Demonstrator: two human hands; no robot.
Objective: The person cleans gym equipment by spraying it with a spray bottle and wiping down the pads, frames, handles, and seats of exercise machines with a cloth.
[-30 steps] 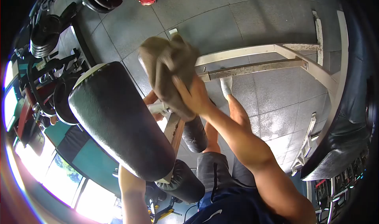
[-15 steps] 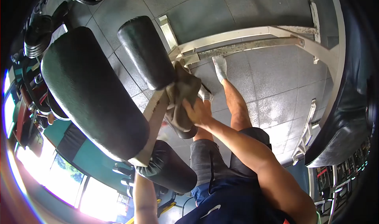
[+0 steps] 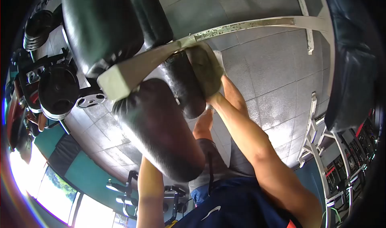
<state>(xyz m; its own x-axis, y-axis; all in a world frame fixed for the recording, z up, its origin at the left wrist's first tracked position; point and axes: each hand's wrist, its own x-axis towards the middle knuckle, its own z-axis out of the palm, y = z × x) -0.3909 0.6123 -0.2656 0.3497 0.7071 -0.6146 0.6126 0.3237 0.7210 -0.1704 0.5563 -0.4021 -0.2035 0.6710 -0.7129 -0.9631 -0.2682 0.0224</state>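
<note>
A brownish-grey cloth (image 3: 207, 65), blurred by motion, lies against the side of a small black roller pad (image 3: 185, 85). My right hand (image 3: 214, 99) grips the cloth from below, its fingers mostly hidden. My left forearm rises behind a large black padded roller (image 3: 161, 131), which hides my left hand. A cream metal bar (image 3: 144, 65) runs between the padded rollers, its square end towards me. Beyond the bar are another large black pad (image 3: 102, 27) and a narrower black pad (image 3: 150, 17).
A cream bench frame (image 3: 249, 27) stretches across the grey tiled floor (image 3: 273, 75) to a black padded bench (image 3: 350, 67) at right. Weight plates (image 3: 59, 89) hang on a rack at left. Further gym equipment stands at lower right, and bright windows (image 3: 56, 192) at lower left.
My view has shifted closer, and the pads and bar now appear turned, with the bar's end higher. The cloth and right hand have moved up and right in view, beside the small pad.
</note>
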